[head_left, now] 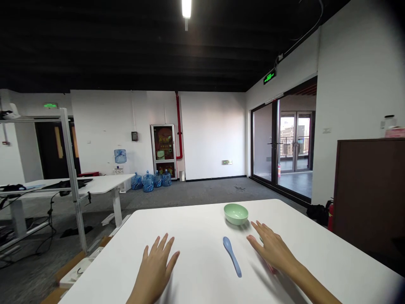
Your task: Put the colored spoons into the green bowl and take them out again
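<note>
A green bowl (236, 215) stands upright near the far edge of the white table (190, 228). In front of it lies a blue spoon (232, 256), its bowl end pointing away from me and its handle toward me. My right hand (272, 247) hovers to the right of the spoon, fingers stretched toward the green bowl but apart from it. Something small and reddish shows under that hand, mostly hidden. My left hand (155, 267) is over the left part of the table, fingers spread, with nothing in it.
A brown cabinet (370, 181) stands beyond the table on the right. Another white desk (107, 184) with a metal frame (72, 177) and cables is at the left. Several blue water jugs (148, 181) sit by the back wall, and glass doors (278, 147) are at the back right.
</note>
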### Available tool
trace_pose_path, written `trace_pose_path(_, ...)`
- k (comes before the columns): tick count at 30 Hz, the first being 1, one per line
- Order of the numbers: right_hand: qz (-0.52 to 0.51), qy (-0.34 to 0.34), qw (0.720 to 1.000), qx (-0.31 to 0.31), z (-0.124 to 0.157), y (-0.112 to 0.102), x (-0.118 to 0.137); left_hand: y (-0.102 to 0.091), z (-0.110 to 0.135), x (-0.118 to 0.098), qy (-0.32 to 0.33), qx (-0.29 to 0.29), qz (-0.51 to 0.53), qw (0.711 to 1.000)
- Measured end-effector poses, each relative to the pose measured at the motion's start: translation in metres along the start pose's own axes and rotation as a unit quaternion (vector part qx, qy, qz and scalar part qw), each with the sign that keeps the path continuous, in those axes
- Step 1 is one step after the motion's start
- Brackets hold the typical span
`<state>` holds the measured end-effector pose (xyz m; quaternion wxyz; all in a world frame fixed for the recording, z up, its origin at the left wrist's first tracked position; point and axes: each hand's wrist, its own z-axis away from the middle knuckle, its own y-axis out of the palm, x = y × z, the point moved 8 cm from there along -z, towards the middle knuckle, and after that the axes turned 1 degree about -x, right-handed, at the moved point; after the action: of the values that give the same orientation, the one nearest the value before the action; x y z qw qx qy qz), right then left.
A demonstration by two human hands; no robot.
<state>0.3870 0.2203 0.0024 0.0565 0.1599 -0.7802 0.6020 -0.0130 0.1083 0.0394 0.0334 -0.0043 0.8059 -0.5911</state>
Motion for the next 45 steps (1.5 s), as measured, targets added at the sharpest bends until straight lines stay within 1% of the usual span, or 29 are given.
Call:
trace_pose_path(11, -0.008, -0.011, 1.0, -0.019, -0.001, 0.003, 0.001, 0.001, 0.001, -0.001, 0.004, -0.002, -0.007, 1.0)
trace_pose_path(23, -0.032, -0.007, 0.999, -0.004, 0.0, 0.004, 0.004, 0.0, 0.002, -0.002, 0.004, -0.002, -0.005, 1.0)
trace_pose_path(27, -0.036, -0.015, 0.999, -0.019, 0.001, -0.002, 0.008, 0.001, 0.002, -0.001, 0.008, -0.008, -0.003, 1.0)
trace_pose_path(30, -0.038, -0.014, 0.999, -0.027, -0.002, -0.011, 0.008, 0.004, 0.002, 0.0, 0.009, -0.007, -0.001, 1.0)
trace_pose_path(34, -0.007, 0.006, 0.998, -0.06, -0.01, -0.025, 0.0, 0.004, 0.001, 0.003, 0.007, -0.015, 0.011, 1.0)
trace_pose_path(36, 0.022, 0.027, 0.997, -0.068, -0.013, -0.028, -0.007, 0.004, 0.0, 0.004, 0.007, -0.016, 0.013, 1.0)
trace_pose_path(39, 0.053, 0.056, 0.996, -0.045, -0.012, -0.025, -0.014, 0.004, 0.0, 0.004, 0.007, -0.012, 0.012, 1.0)
trace_pose_path(42, 0.058, 0.071, 0.996, 0.015, -0.004, -0.014, -0.012, 0.002, 0.002, 0.002, 0.007, -0.009, 0.012, 1.0)
trace_pose_path(45, 0.037, 0.074, 0.994, 0.066, 0.005, -0.002, -0.007, 0.0, 0.003, 0.0, 0.008, -0.006, 0.017, 1.0)
